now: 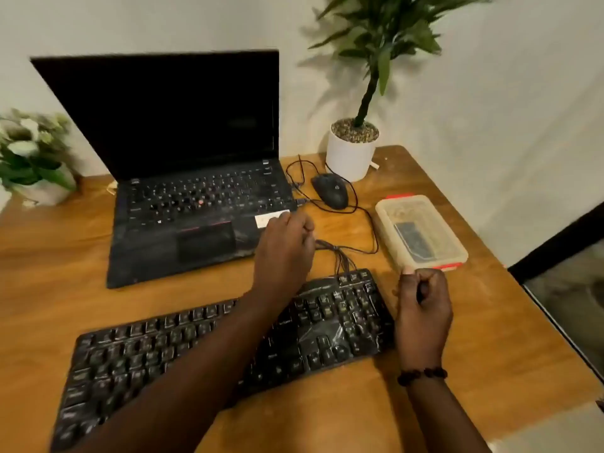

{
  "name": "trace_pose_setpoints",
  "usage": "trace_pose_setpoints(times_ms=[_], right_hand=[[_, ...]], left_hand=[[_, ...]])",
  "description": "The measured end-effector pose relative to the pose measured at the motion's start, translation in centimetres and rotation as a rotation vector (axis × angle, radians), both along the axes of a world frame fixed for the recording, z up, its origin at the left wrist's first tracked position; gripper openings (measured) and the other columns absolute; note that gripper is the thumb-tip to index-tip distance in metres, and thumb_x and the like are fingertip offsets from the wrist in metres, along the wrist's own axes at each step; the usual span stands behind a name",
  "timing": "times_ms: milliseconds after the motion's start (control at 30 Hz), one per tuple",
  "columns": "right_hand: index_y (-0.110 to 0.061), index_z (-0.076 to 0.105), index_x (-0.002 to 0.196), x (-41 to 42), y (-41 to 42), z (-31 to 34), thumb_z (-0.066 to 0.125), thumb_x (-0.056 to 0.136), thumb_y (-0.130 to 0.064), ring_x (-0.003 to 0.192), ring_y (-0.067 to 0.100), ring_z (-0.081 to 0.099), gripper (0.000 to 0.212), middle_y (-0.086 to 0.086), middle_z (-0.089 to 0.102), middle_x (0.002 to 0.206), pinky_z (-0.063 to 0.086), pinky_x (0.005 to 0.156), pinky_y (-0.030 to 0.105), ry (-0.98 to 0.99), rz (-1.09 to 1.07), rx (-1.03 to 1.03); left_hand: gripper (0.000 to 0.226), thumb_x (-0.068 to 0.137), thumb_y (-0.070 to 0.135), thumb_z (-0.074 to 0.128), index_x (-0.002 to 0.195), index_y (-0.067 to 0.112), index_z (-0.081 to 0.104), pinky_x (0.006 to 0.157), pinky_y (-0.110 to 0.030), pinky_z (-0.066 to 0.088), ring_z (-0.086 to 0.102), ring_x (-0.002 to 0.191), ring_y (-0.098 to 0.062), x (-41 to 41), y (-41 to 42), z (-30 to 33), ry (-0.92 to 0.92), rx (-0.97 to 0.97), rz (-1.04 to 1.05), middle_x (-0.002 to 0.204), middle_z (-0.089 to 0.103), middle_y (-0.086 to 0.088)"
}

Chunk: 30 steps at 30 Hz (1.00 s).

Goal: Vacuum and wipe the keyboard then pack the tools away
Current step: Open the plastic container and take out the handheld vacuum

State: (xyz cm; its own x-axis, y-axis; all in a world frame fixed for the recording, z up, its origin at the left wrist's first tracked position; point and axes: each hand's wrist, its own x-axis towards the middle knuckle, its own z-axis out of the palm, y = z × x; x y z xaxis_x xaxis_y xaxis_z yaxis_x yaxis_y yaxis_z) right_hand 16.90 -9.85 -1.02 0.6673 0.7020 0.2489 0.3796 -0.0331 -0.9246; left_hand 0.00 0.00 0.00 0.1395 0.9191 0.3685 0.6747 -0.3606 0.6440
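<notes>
Head view shows the black keyboard [228,348] lying on the table [490,338] in front of the laptop [183,178]. Left hand [282,253] pinches the keyboard's cable [340,253]; right hand [421,308], fist curled on nothing I can see, nears the closed tool box [421,233]. Cleaning seems unstarted; next, open that box.

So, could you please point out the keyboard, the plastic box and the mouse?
keyboard [157,351], head view, left key rows.
plastic box [421,233], head view, lid centre.
mouse [330,190], head view, its back.
</notes>
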Motion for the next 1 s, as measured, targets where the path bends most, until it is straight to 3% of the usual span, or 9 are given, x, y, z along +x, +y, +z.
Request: trace_pose_setpoints(times_ms=[100, 200, 367, 533, 667, 733, 833, 900, 1000], right_hand=[[-0.015, 0.050, 0.081, 0.2, 0.0, -1.3, 0.054, 0.096, -0.028, 0.060, 0.022, 0.050, 0.020, 0.015, 0.056, 0.070, 0.042, 0.056, 0.033, 0.018, -0.024, 0.086], [-0.013, 0.051, 0.082, 1.1, 0.0, -2.4, 0.054, 0.096, -0.030, 0.060, 0.019, 0.049, 0.022, 0.015, 0.056, 0.070, 0.042, 0.056, 0.032, 0.047, -0.107, 0.109], [-0.021, 0.048, 0.077, 4.1, 0.5, -2.5, 0.054, 0.088, -0.048, 0.074, 0.035, 0.060, 0.030, 0.020, 0.065, 0.087, 0.053, 0.068, 0.049, 0.341, -0.296, -0.026], [-0.017, 0.050, 0.087, 6.4, 1.8, -1.6, 0.056, 0.082, -0.060, 0.083, 0.033, 0.066, 0.043, 0.014, 0.068, 0.093, 0.056, 0.075, 0.048, 0.475, -0.202, -0.150], [-0.009, 0.061, 0.097, 7.3, 3.0, -0.8, 0.059, 0.066, -0.069, 0.066, 0.026, 0.067, 0.068, 0.013, 0.072, 0.085, 0.054, 0.057, 0.037, 0.595, -0.096, -0.149], [-0.003, 0.063, 0.100, 7.9, 3.5, -0.5, 0.065, 0.066, -0.057, 0.056, 0.023, 0.065, 0.064, 0.013, 0.072, 0.080, 0.049, 0.051, 0.031, 0.649, -0.076, -0.157], [0.005, 0.063, 0.098, 8.0, 3.5, 0.0, 0.063, 0.080, -0.017, 0.047, 0.021, 0.057, 0.029, 0.015, 0.067, 0.068, 0.052, 0.051, 0.034, 0.727, -0.032, -0.136], [0.009, 0.062, 0.095, 8.0, 3.3, 0.1, 0.059, 0.080, -0.009, 0.047, 0.023, 0.056, 0.024, 0.017, 0.064, 0.064, 0.053, 0.054, 0.039, 0.752, -0.038, -0.108], [0.004, 0.056, 0.091, 8.0, 2.8, -0.4, 0.057, 0.081, -0.005, 0.051, 0.025, 0.054, 0.013, 0.019, 0.060, 0.065, 0.047, 0.049, 0.033, 0.847, -0.046, -0.085]], left_hand=[[0.010, 0.092, 0.013, 0.062, 0.102, 0.013, 0.062, 0.074, -0.033, 0.036, 0.049, 0.093, -0.020, 0.5, 0.2, -0.5, 0.052, 0.083, -0.068, 0.096, 0.058, 0.002], [0.011, 0.095, 0.015, 0.060, 0.105, 0.015, 0.061, 0.079, -0.033, 0.039, 0.048, 0.098, -0.017, 1.6, 0.1, -0.8, 0.077, 0.071, -0.105, 0.103, 0.059, 0.002], [0.020, 0.098, 0.015, 0.057, 0.116, 0.016, 0.063, 0.087, -0.039, 0.047, 0.055, 0.108, -0.020, 5.2, -0.5, 0.0, 0.087, 0.050, -0.175, 0.115, 0.062, -0.001], [0.028, 0.097, 0.011, 0.057, 0.124, 0.013, 0.063, 0.093, -0.041, 0.045, 0.053, 0.119, -0.027, 10.2, -1.4, 0.0, 0.196, 0.097, -0.258, 0.128, 0.061, -0.008], [0.031, 0.094, 0.007, 0.060, 0.124, 0.008, 0.066, 0.094, -0.043, 0.048, 0.057, 0.116, -0.031, 12.8, -2.2, -0.3, 0.276, 0.202, -0.299, 0.127, 0.066, -0.012], [0.029, 0.095, 0.010, 0.059, 0.122, 0.008, 0.068, 0.093, -0.042, 0.048, 0.058, 0.113, -0.030, 13.4, -2.0, -0.7, 0.314, 0.211, -0.309, 0.125, 0.067, -0.010], [0.027, 0.097, 0.013, 0.058, 0.121, 0.010, 0.069, 0.094, -0.041, 0.047, 0.057, 0.113, -0.027, 13.7, -1.5, -1.0, 0.334, 0.199, -0.307, 0.125, 0.067, -0.007], [0.027, 0.097, 0.015, 0.059, 0.121, 0.012, 0.070, 0.095, -0.040, 0.046, 0.057, 0.115, -0.026, 13.8, -1.1, -0.9, 0.342, 0.196, -0.310, 0.125, 0.067, -0.005], [0.027, 0.097, 0.017, 0.060, 0.121, 0.012, 0.070, 0.095, -0.040, 0.046, 0.055, 0.117, -0.026, 13.8, -0.9, -0.8, 0.333, 0.180, -0.311, 0.126, 0.067, -0.005]])
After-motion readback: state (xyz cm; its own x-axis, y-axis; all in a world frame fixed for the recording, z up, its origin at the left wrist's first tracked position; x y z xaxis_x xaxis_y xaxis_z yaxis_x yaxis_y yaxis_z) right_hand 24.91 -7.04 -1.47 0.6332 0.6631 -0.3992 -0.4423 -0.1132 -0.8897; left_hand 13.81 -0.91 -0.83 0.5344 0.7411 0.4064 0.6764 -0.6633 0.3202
